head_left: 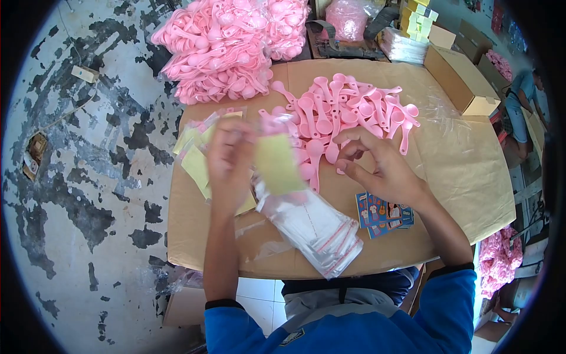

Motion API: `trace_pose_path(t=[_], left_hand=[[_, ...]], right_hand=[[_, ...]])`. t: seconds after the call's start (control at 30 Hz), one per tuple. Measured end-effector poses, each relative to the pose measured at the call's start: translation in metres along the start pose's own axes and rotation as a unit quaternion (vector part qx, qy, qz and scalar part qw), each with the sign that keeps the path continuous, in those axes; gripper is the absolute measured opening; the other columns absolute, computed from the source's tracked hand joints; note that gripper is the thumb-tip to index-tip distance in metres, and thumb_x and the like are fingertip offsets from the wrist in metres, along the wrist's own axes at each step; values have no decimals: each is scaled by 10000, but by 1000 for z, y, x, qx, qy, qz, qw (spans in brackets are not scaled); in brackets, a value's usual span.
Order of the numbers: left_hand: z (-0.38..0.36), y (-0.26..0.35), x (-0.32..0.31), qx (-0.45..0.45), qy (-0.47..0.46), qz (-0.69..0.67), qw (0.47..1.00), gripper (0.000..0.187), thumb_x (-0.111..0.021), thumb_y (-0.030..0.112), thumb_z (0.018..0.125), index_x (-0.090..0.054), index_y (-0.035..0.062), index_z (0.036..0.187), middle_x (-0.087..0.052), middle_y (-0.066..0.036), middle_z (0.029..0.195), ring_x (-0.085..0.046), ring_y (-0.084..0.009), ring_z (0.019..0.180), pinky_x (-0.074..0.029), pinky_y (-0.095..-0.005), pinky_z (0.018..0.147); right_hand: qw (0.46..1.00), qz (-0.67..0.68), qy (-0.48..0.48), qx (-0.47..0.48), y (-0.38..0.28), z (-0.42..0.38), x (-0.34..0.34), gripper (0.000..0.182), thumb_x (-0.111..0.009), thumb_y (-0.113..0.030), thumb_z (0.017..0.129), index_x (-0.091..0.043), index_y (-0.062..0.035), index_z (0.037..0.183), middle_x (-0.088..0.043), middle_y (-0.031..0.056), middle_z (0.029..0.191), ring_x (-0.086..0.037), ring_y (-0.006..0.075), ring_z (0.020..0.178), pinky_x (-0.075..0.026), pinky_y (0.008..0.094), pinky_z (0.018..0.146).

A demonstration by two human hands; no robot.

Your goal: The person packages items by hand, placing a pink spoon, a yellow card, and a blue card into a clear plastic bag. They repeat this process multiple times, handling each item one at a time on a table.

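Observation:
My left hand (pixel 229 150), blurred by motion, pinches a clear plastic bag with a pale yellow card (pixel 276 165) in it. The bag hangs to the right of the fingers, over a stack of clear flat plastic bags (pixel 315 227). My right hand (pixel 383 168) is at the near edge of a loose heap of pink measuring spoons (pixel 323 125). Its thumb and forefinger are curved and apart, with no spoon visibly gripped. Below that wrist lie blue printed cards (pixel 383 215). Left of my left hand are bags with yellow cards (pixel 196 168), partly hidden by the forearm.
Large bags full of pink spoons (pixel 215 50) are piled at the table's back left. An open cardboard box (pixel 463 79) sits at the back right of the brown-covered table (pixel 466 177). Yellow stacked packs (pixel 417 20) stand behind. Another person (pixel 522 97) is at far right.

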State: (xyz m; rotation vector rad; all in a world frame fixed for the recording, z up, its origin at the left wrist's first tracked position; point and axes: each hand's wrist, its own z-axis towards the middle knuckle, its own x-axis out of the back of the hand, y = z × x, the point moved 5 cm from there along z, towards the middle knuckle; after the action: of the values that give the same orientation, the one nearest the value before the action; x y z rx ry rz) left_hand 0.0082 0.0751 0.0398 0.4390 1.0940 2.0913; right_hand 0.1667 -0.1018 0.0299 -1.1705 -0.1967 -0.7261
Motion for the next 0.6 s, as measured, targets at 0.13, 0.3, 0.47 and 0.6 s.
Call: trace_pose_path(t=[0.13,0.3,0.47,0.6], left_hand=[[16,7,49,36,115,81,989,123,-541,91,962,-525,36,1070,-594,-7,888,-494,-40,698,-404,-190,629],[18,-11,106,74,83,392,913,332,-592,111,927,-511,29,1238,-586,-135,1149,-549,-197,1056,-421,-314,907],[13,-34,103,13,-82,503,860,394,-655,113,842,-544,48,1215,-524,-207,1278,-445,-358,1263,-333,-412,1059],[9,-31,67,3,-132,506,852,379,-657,104,834,-566,74,1201,-507,-186,1316,-412,-351,1303,-313,-412,1079]], right_hand=[[999,-34,-36,16,-12,-2,-10,244,-632,-63,847,-592,-38,1086,-686,116,866,-678,239,810,-495,355,780],[971,-184,-80,130,-36,-7,-39,234,-684,-186,824,-632,-48,1006,-655,96,900,-612,251,873,-450,382,818],[948,-246,-137,147,-22,-21,-88,276,-696,-264,814,-644,-64,996,-609,66,961,-549,243,983,-405,392,879],[924,-325,-169,107,-14,-23,-101,252,-685,-295,824,-658,-81,955,-602,48,990,-550,221,1005,-384,406,904]])
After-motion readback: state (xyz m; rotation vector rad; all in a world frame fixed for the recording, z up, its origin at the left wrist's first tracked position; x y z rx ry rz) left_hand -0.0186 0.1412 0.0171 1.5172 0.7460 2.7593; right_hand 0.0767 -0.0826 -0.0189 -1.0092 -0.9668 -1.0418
